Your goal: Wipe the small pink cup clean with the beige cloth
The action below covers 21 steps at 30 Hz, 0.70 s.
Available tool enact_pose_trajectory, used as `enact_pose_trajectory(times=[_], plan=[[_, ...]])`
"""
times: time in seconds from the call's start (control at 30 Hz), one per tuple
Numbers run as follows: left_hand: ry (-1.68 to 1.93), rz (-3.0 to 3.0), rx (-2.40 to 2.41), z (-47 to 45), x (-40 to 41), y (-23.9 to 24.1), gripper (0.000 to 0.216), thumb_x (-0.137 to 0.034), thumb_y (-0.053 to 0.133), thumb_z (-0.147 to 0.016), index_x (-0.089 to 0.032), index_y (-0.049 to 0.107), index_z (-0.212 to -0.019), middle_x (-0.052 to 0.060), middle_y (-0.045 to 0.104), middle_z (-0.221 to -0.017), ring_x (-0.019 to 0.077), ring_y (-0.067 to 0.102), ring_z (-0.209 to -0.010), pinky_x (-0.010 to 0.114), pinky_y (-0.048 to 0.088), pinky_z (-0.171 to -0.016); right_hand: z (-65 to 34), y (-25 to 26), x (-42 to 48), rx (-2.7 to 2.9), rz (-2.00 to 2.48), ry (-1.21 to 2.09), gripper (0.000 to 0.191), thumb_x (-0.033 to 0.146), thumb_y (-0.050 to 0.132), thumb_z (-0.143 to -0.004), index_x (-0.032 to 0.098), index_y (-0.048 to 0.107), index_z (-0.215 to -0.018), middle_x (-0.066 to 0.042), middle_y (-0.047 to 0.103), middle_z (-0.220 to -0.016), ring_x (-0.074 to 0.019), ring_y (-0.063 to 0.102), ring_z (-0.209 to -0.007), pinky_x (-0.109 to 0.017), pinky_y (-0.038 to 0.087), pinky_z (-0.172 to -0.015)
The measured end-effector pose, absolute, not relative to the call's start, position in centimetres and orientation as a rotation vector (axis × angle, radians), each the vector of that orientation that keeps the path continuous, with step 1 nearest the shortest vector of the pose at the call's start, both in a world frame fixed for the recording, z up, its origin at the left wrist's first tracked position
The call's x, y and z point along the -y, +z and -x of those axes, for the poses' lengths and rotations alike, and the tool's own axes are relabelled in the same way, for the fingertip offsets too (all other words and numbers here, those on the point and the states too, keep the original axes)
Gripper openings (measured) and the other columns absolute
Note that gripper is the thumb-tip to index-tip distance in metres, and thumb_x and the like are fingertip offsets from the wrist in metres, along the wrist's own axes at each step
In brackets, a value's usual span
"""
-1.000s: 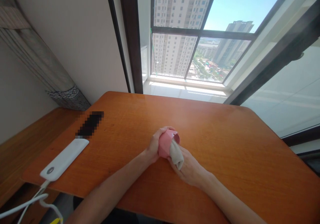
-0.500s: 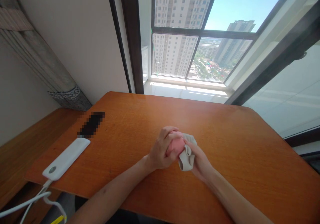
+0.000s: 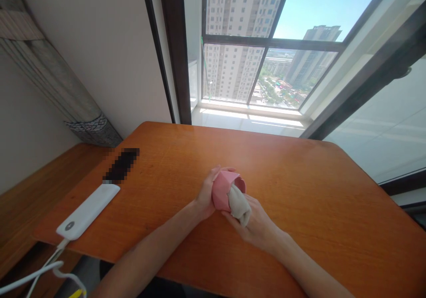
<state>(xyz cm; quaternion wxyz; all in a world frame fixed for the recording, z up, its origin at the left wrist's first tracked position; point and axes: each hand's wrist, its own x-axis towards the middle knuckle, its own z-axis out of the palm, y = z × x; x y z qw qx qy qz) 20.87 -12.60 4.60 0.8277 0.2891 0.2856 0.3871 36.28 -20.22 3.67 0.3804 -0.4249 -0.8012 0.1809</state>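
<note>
Above the wooden table (image 3: 186, 160), a small pink faceted cup (image 3: 222, 191) lies tilted between my hands, its mouth turned toward the right. My left hand (image 3: 206, 196) is wrapped round the cup's left side. A light grey cloth (image 3: 239, 205) is partly inside the cup, and its bunched end hangs out of the mouth. My right hand (image 3: 254, 222) is closed on the cloth at the opening, with its thumb below the cup. Some right fingers are hidden behind the cloth and cup.
A white power bank (image 3: 88, 211) with a white cable (image 3: 40, 271) lies on the table's left side. Beyond it is a dark pixelated patch (image 3: 121, 165). A grey curtain (image 3: 66, 80) hangs at the left, and a window (image 3: 266, 43) stands behind the table.
The cup has turned so that its mouth shows, with the cloth now inside. My left fingers have shifted to the cup's side; my right hand has moved slightly left.
</note>
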Motion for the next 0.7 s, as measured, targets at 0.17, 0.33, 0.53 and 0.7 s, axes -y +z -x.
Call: enact_pose_trajectory(times=[0.17,0.33,0.53,0.7], plan=[[1.201,-1.546,-0.506,-20.2,13.4,3.7,0.076,-0.069,0.069,-0.092,-0.029,0.054,-0.155,0.013,0.043,-0.170,0.0387,0.039,-0.157,0.054,0.026,-0.132,-35.9,5.0,20.2,1.128,1.137,1.165,0.044,0.050,0.078,-0.095,0.026,0.069,-0.130,-0.007,0.079,-0.116,-0.0273,0.073,-0.109,-0.041,0.058,-0.102],[1.320,-2.055,-0.364,-19.7,13.1,1.6,0.061,-0.052,0.073,-0.093,-0.026,0.058,-0.146,0.018,0.048,-0.161,0.0390,0.047,-0.148,0.058,0.036,-0.126,-36.9,5.1,20.4,0.750,0.995,1.521,0.052,0.054,0.089,-0.084,0.022,0.072,-0.122,-0.004,0.077,-0.095,-0.0201,0.071,-0.082,-0.029,0.060,-0.076],[1.156,-1.186,-0.494,-21.0,13.6,2.7,0.041,-0.052,0.049,-0.103,-0.021,0.062,-0.126,0.012,0.072,-0.124,0.0278,0.070,-0.110,0.042,0.055,-0.099,-37.6,5.1,21.2,1.816,1.044,1.158,0.019,0.039,0.060,-0.106,0.022,0.067,-0.112,-0.005,0.069,-0.093,-0.0205,0.062,-0.082,-0.036,0.058,-0.083],[0.773,-0.807,-0.557,-20.7,12.2,3.7,0.043,-0.052,0.063,-0.090,-0.014,0.073,-0.107,0.010,0.080,-0.095,0.0251,0.073,-0.084,0.036,0.056,-0.084,-37.1,5.9,20.7,2.365,0.975,0.523,0.012,0.019,0.049,-0.101,0.021,0.060,-0.105,-0.009,0.069,-0.097,-0.0248,0.063,-0.088,-0.043,0.059,-0.088]])
